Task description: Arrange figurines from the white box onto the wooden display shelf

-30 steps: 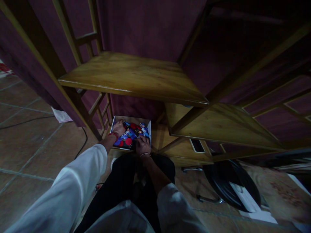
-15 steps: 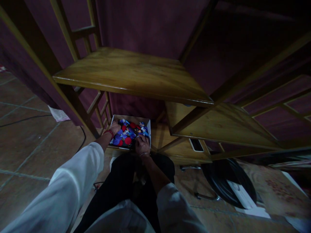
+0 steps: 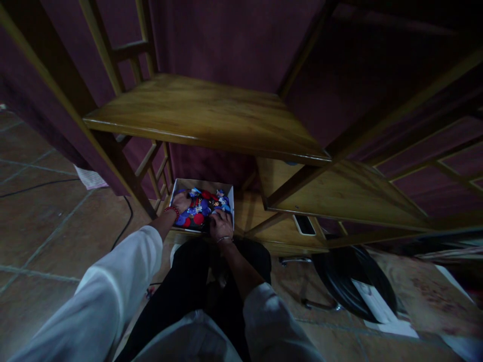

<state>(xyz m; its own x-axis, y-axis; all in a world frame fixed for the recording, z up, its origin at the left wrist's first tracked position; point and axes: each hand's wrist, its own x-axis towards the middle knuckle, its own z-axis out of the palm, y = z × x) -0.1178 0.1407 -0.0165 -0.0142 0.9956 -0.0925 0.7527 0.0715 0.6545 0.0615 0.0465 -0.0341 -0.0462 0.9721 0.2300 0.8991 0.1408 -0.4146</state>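
The fingers point(image 3: 186, 197) of the left hand point(image 3: 181, 202) are bent down among the small coloured pieces point(image 3: 206, 206), and I cannot tell from where I stand if they grip one or only touch. The right hand point(image 3: 220, 225) lies over the near right corner of the same shallow box point(image 3: 231, 195), its fingers curled and pointing inward; what is under them is hidden, so I cannot say if they are closed on something. The pieces lie in the box, blue, red and dark, some like little figures, and a flat red disc point(image 3: 198, 218) is near the front. The box stands on the lower shelf point(image 3: 247, 211), beside the wooden lattice and below a wider upper board point(image 3: 211, 115). On the left wrist is a red beaded bracelet point(image 3: 172, 209), on the right a thin band point(image 3: 225, 238). Farther right on this lower level lies a dark, pale-edged flat object point(image 3: 304, 225). Beyond, a round black seat point(image 3: 339, 274) carries a white strip point(image 3: 372, 299).
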